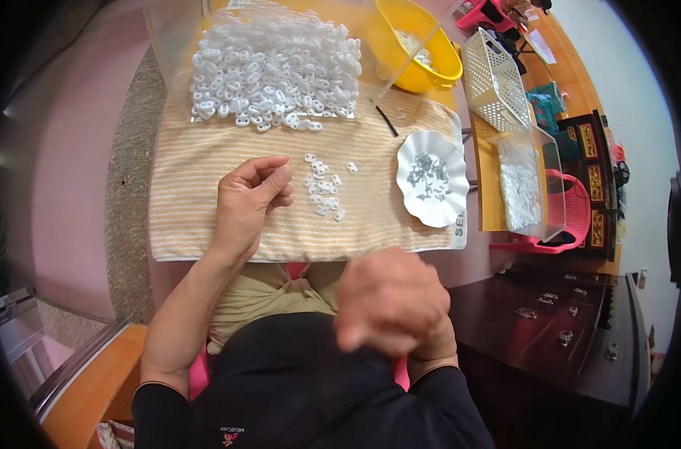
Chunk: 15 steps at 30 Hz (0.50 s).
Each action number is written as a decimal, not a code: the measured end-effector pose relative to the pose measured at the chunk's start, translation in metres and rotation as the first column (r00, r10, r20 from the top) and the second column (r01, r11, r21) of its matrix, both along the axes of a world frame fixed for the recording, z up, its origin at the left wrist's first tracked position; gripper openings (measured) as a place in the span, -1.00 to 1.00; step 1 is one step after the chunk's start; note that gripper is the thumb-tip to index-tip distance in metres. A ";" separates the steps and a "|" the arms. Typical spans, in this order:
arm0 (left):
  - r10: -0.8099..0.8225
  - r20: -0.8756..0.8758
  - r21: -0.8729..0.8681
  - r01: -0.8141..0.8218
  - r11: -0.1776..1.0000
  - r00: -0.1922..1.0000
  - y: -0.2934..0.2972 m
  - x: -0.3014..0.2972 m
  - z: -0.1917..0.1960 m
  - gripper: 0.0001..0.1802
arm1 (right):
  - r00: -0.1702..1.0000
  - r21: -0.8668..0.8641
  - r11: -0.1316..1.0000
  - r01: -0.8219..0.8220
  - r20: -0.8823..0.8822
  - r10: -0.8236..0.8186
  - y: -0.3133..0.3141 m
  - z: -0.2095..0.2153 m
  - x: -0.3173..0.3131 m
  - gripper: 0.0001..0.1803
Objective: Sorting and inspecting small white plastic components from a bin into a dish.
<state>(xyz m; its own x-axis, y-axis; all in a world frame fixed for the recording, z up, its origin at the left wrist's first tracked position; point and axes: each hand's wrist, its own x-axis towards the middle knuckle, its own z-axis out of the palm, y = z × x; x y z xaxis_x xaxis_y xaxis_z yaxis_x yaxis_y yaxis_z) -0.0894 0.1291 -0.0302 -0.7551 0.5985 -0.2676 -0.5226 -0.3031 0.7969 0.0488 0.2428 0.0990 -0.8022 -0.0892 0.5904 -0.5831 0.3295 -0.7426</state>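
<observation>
My left hand (249,200) rests on a striped beige towel (206,165), fingers curled into a loose fist; whether it holds anything I cannot tell. Just right of it lies a small cluster of white plastic pieces (323,187). My right hand (391,303) is raised close to the camera, blurred, fingers closed, below the towel's front edge; nothing shows in it. A large heap of the same white pieces (273,67) fills a clear tray at the back of the towel. A white scalloped plate (432,178) with small grey metal parts sits at the right.
A yellow bowl (415,45) with white pieces stands at the back right. A white basket (494,78), a clear box of white pieces (523,183) and a pink stool (572,217) are to the right. A dark wooden cabinet (550,329) is at the lower right.
</observation>
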 end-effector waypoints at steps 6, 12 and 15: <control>-0.036 -0.024 -0.017 0.036 0.999 0.999 0.000 0.001 -0.001 -0.80 | 0.711 0.414 0.726 0.549 0.226 -0.666 0.076 -0.050 0.019 -0.88; -0.047 -0.031 -0.038 0.045 0.998 0.998 0.002 0.003 0.001 -0.81 | 0.427 0.749 0.446 0.489 0.240 -0.872 0.150 -0.072 0.042 -0.87; -0.076 -0.037 -0.062 0.074 0.995 0.996 0.002 0.003 0.000 -0.80 | 0.477 0.789 0.413 0.454 0.177 -0.861 0.158 -0.078 0.045 -0.87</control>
